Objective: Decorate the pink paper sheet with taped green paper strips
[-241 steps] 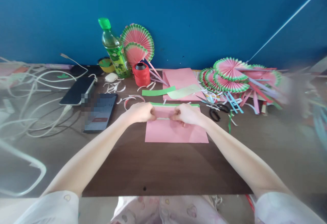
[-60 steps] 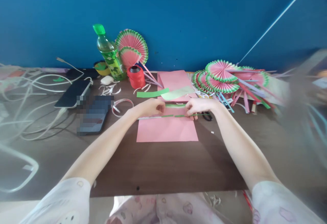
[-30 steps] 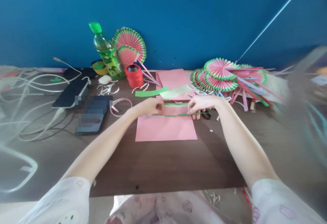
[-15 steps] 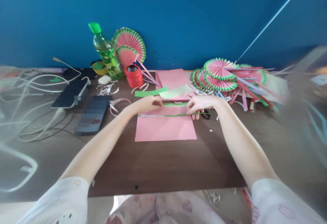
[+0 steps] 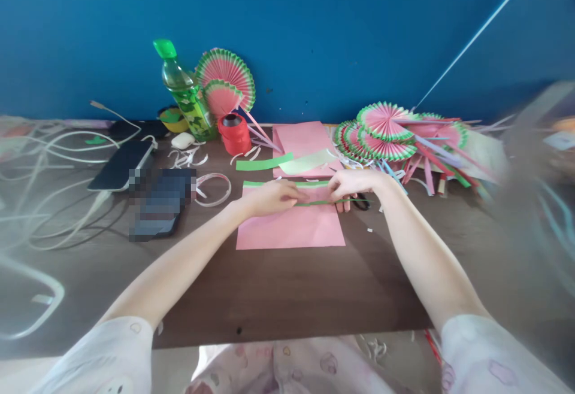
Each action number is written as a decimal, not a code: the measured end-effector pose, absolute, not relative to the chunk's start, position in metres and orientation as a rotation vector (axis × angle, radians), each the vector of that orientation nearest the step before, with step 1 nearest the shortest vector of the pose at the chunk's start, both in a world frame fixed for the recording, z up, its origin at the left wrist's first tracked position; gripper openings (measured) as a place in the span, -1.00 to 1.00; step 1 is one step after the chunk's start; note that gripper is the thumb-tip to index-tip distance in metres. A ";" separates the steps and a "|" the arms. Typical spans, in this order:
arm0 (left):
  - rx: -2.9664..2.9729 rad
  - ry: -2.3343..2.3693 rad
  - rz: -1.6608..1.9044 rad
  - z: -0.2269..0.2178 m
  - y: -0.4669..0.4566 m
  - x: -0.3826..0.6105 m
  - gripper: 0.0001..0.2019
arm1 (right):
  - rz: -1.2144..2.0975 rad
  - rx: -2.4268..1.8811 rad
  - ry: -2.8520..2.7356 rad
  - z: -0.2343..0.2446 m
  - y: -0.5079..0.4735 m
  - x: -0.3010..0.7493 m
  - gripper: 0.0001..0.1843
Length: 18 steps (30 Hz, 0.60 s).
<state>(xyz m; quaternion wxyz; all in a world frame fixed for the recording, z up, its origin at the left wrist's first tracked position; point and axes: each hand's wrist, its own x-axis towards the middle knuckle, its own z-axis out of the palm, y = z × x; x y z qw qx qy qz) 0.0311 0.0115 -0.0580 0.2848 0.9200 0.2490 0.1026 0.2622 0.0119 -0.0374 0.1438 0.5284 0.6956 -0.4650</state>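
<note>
You are probably in a home, at a brown tabletop (image 5: 287, 298) that doubles as a craft spot before a plain blue wall (image 5: 314, 23). Everyday belongings sit to your left: a green-capped drink bottle (image 5: 191, 106), a phone (image 5: 166, 202) and a tangle of white cables (image 5: 99, 204). The craft side shows in the pink paper (image 5: 290, 229) in front of you, the cut green strip (image 5: 264, 162) beyond it and the pleated paper fans (image 5: 386, 123). Your loose, softly printed sleeves (image 5: 108, 349) look like homewear.

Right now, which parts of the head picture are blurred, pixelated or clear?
Head view: the cable loop at lower left looks smeared, as does an unidentifiable grey shape at right; mosaic blocks cover part of the phone; the near pink paper and bottle keep clear outlines.
</note>
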 end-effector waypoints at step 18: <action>2.859 0.632 0.276 -0.074 0.003 0.036 -0.65 | -1.319 1.512 1.913 -0.028 0.009 0.267 -0.79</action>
